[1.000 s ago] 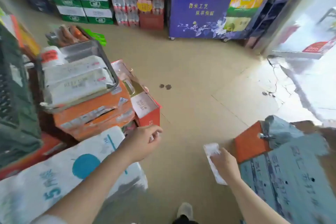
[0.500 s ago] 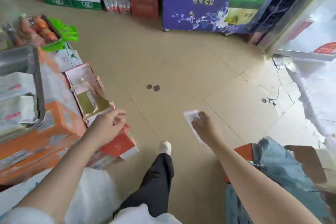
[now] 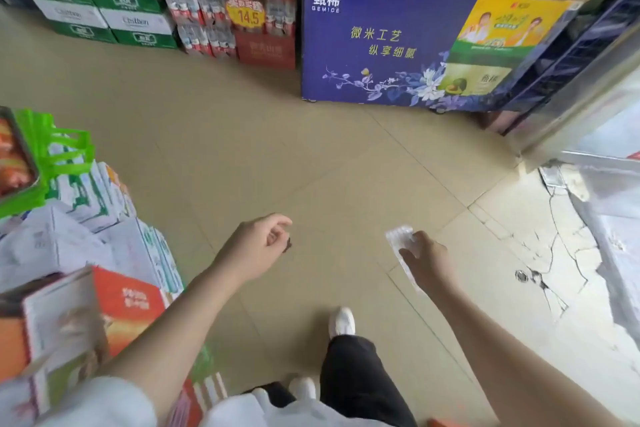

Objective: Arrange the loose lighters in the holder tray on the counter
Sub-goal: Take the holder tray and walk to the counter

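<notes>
My right hand [image 3: 424, 262] grips a thin, clear plastic tray [image 3: 398, 241] by its long edge, holding it out over the floor tiles. My left hand [image 3: 258, 244] hangs in front of me at about the same height, fingers loosely curled, with nothing visible in it. No lighters and no counter are in view.
Stacked cartons [image 3: 114, 302] and a green bag [image 3: 59, 156] crowd the left side. Green drink crates [image 3: 104, 0], bottled water packs [image 3: 228, 10] and a blue chest freezer [image 3: 381, 45] line the far side. Cracked tiles [image 3: 547, 253] lie right. My white shoe [image 3: 341, 321] steps on beige floor.
I have walked forward: the cartons on the left slid back and the freezer came nearer. Both hands stay out in front, the right still holding the tray.
</notes>
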The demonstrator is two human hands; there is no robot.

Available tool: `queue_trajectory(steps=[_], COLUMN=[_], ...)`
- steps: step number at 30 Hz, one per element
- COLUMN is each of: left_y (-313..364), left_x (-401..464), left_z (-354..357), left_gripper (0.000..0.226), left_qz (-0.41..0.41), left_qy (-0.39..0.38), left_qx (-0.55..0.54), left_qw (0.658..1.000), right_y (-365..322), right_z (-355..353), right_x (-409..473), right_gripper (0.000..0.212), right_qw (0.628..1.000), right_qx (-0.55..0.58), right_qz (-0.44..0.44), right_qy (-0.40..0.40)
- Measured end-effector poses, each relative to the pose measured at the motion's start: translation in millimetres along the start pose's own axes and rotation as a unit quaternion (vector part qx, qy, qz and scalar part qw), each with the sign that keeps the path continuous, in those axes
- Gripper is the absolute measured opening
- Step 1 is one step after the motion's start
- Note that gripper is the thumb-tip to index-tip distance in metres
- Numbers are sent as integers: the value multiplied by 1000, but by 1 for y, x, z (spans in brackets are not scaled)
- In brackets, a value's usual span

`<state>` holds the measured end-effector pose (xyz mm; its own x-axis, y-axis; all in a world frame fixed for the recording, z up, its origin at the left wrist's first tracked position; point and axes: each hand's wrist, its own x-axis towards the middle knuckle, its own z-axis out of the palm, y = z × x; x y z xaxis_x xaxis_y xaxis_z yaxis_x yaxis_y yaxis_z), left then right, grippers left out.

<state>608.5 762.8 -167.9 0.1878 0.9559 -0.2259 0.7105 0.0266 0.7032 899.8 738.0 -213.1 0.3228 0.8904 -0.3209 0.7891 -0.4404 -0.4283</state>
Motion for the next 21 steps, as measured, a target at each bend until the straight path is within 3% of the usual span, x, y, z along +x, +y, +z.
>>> queue_trajectory(steps=[5, 10, 17, 21], left_y=[32, 28, -36, -76], left_x=[159, 292, 428, 516], left_z=[-5, -54, -154, -209], left_gripper=[26, 27, 26, 26], left_qz=[41, -17, -132, -148], left_qy=[-11, 9, 73, 103], left_qx=[20, 35, 22, 5], left_qw=[999, 999, 988, 984], right_y=[-33, -132, -304, -391], right_z=[-20, -48, -61, -48], right_x=[160, 306, 457, 540], right_gripper=[25, 27, 27, 27], right_qw=[999, 995, 984, 981], right_qx=[-35, -67, -50, -27], right_qz=[7, -74, -171, -191], right_qy=[-10, -29, -22, -24])
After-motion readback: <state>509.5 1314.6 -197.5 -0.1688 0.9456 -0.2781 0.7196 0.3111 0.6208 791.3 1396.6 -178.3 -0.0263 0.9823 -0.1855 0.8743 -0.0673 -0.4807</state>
